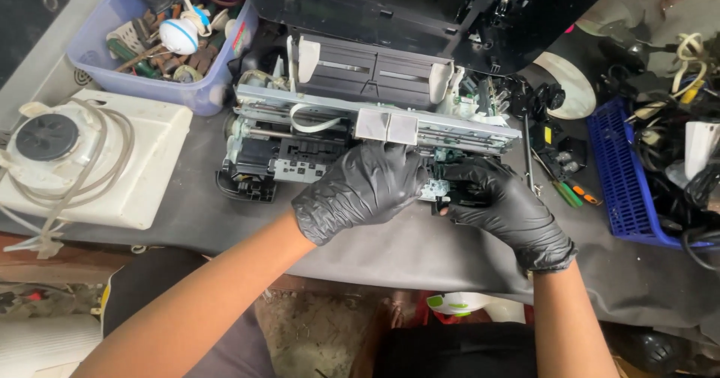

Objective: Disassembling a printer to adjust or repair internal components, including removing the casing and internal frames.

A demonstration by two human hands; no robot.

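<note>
You have 1 opened printer chassis [360, 127] lying flat on the grey bench, casing removed, metal rail and white cable exposed. At its front right edge sits a small black-and-grey carriage part [442, 192], partly hidden.

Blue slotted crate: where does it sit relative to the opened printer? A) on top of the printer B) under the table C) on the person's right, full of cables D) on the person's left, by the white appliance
C: the blue slotted crate lies at the right end of the table, past the right hand, with dark and white cables heaped in it; the opened printer is mid-table.
</note>
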